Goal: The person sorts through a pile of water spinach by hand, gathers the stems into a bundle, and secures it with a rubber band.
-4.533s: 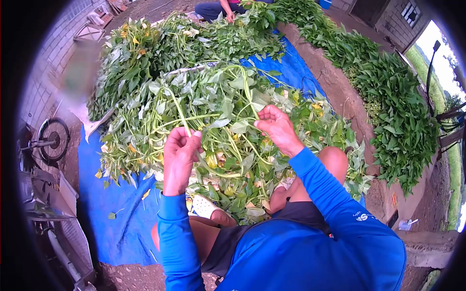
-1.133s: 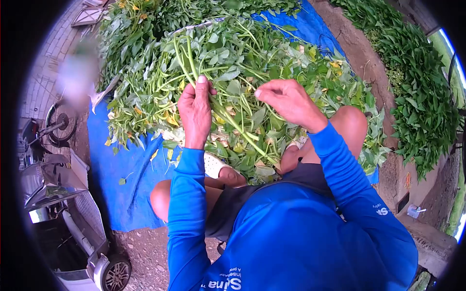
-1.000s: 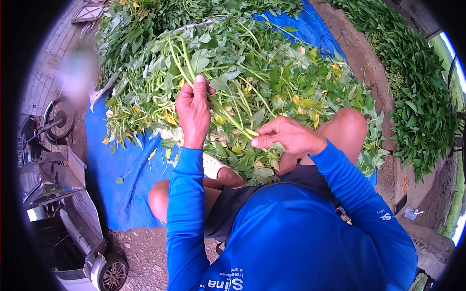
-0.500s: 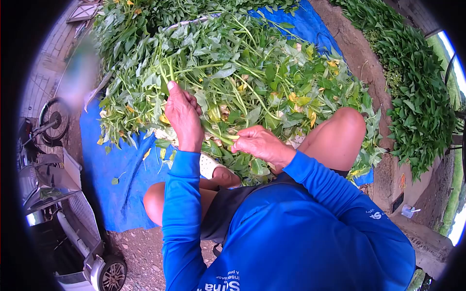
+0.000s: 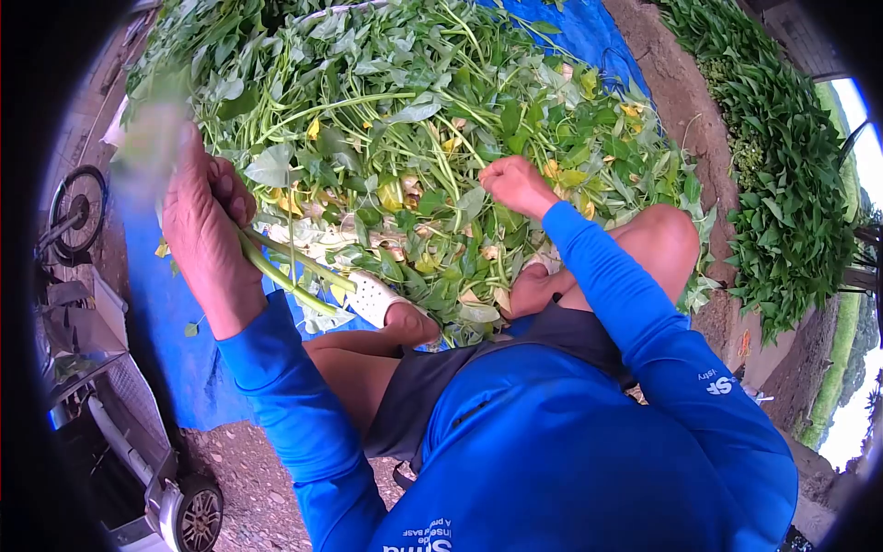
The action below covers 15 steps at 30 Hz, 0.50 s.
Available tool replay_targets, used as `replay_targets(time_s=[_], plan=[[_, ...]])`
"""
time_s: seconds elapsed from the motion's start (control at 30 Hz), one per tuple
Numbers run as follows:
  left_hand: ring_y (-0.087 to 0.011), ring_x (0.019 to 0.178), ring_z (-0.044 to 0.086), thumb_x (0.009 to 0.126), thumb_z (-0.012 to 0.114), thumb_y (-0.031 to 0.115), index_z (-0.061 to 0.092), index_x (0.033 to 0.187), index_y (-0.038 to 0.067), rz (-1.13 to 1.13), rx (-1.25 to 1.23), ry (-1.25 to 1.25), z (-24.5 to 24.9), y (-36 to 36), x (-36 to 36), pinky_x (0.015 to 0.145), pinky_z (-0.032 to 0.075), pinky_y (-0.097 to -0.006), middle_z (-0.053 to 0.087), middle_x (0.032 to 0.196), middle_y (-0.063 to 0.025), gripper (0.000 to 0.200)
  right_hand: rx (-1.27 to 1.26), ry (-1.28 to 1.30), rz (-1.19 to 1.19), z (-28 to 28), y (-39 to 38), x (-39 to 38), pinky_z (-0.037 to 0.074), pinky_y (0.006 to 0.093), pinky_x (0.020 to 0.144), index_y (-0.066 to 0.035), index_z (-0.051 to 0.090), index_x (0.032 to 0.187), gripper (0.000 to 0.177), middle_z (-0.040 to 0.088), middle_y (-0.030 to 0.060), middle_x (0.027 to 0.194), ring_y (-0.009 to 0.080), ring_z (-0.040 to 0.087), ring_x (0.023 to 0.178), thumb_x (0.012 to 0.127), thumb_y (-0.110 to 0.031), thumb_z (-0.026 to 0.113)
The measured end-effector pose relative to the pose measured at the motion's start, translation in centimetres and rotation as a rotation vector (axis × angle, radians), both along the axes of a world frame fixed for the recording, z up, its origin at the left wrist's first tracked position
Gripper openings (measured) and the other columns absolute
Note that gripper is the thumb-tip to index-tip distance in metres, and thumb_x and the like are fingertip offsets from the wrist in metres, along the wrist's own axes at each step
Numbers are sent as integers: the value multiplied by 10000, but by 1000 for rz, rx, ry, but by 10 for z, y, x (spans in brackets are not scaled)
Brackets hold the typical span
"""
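On the blue plastic tarp [image 5: 166,322] spread over the ground, the person sits with bare knees drawn up and a white perforated clog [image 5: 372,296] on one foot, facing a wide heap of loose green leafy stalks [image 5: 386,110] flecked with yellowed leaves. The left hand [image 5: 207,230] is held out to the person's left, away from the heap, its fingers wrapped tight round a bunch of thick pale-green stems [image 5: 287,273]; the cut ends poke out below the palm towards the clog, and the leafy tops above the hand are blurred. The right hand [image 5: 515,184] is down in the heap just beyond the raised knee, curled into a fist among the stalks; whether it has hold of one I cannot tell. Judged from how things lie, the gathering looks early: only this one handful is collected, and by far the greater part of the greens lies unsorted across the tarp. To the right, a bare earth ledge [image 5: 685,110] carries a long row of darker green leafy plants [image 5: 782,184], well apart from the heap, and a grey wheeled cart [image 5: 147,451] stands at the left.
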State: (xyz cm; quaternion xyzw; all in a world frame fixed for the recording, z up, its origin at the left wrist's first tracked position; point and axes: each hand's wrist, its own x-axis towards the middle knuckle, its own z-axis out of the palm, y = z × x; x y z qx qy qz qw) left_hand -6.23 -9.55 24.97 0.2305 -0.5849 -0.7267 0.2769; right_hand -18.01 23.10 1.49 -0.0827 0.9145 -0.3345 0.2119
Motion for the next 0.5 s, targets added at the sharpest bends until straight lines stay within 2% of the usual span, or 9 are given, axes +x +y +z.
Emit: replay_targets(time_s=[0.03,0.1,0.13,0.17,0.2,0.3,0.4,0.43,0.5], plan=[[-59,532,395,1045,724,453,503,804,140,1,-10,-6,2,4,-2,462,300,-229,468,705,34,453,-84,-124,-58,-22,-17,-5,604,424,890,-17,815,1043,277,813,171,1007,349,776,915,918,-237,703],[-52,505,385,1048,726,422,512,782,146,-33,-40,-32,-3,11,-4,452,287,-225,452,668,45,439,41,154,-78,-74,-48,-11,607,446,864,-34,821,984,237,801,184,931,383,774,873,900,-221,705],[-50,502,382,1049,724,416,517,772,149,-47,-54,-57,-4,13,-4,452,288,-223,446,658,46,437,13,117,-144,-95,-58,-14,603,455,880,-87,821,1040,232,769,242,943,426,759,894,882,-221,718],[-49,504,385,1053,719,409,523,755,156,-43,-58,-83,-2,17,-5,453,282,-226,441,650,48,437,-11,136,-205,-103,-69,-14,596,450,907,-91,813,1082,257,766,255,985,431,754,932,883,-221,718],[-50,496,373,1055,716,407,527,750,157,-27,-52,-107,-1,20,-4,451,271,-235,440,645,46,437,-32,146,-270,-102,-76,-8,590,445,934,-95,805,1125,286,762,267,1027,436,749,970,884,-221,717],[-38,487,358,1053,723,391,548,762,166,-52,-40,-104,-6,15,0,445,251,-234,440,627,55,408,101,-17,-136,-86,-77,-17,566,426,1007,-57,773,1230,393,770,246,1152,413,740,1083,893,-255,745],[-17,485,349,1044,743,367,612,822,176,-46,5,-103,-10,7,5,439,233,-219,461,619,73,320,30,29,-119,-63,-67,-25,554,413,1011,-12,764,1199,395,792,196,1151,360,747,1106,896,-264,766],[-15,486,346,1043,744,364,615,831,180,-39,14,-110,-8,7,5,440,233,-220,458,618,76,309,-69,-71,-90,-50,-61,-33,569,449,773,-45,758,945,209,773,145,971,323,731,892,873,-240,736],[-14,487,344,1041,746,358,620,842,184,-41,16,-116,-7,7,4,441,233,-220,454,616,80,293,-114,-363,-77,-4,-45,-49,489,376,639,-73,757,911,167,718,64,866,210,651,763,870,-235,760]])
